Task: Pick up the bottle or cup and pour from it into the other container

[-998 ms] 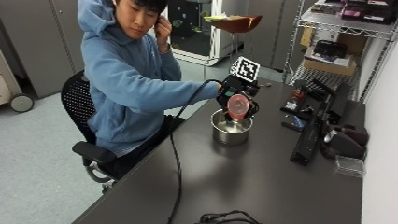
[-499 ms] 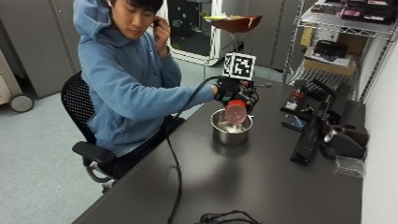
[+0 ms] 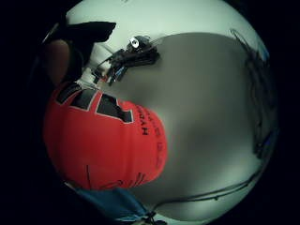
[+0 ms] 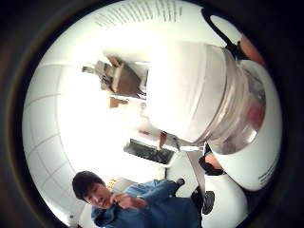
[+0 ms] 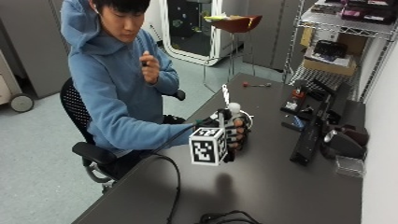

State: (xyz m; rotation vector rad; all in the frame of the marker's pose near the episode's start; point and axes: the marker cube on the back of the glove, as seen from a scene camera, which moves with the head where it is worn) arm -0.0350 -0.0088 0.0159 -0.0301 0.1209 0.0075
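Gloved right hand (image 5: 233, 135) wrapped round a red bottle (image 3: 101, 140), fingers (image 5: 238, 136) curled on its side; white cap (image 5: 234, 108) upward, bottle upright above the dark table (image 5: 280, 186). Metal cup (image 5: 246, 120) just behind the hand, mostly hidden. Beyond the bottle, black devices (image 5: 314, 130) near the table's far edge. Wire shelf (image 5: 336, 51) past the table.

Gloved right hand (image 5: 233, 135) grips an upright white-capped bottle (image 5: 234, 110) above the dark table (image 5: 273, 186).

Dark grey table (image 5: 273, 186), wire shelving (image 5: 339, 28), grey cabinets (image 5: 31, 42), pale floor (image 5: 37, 154), office chair (image 5: 81, 116).
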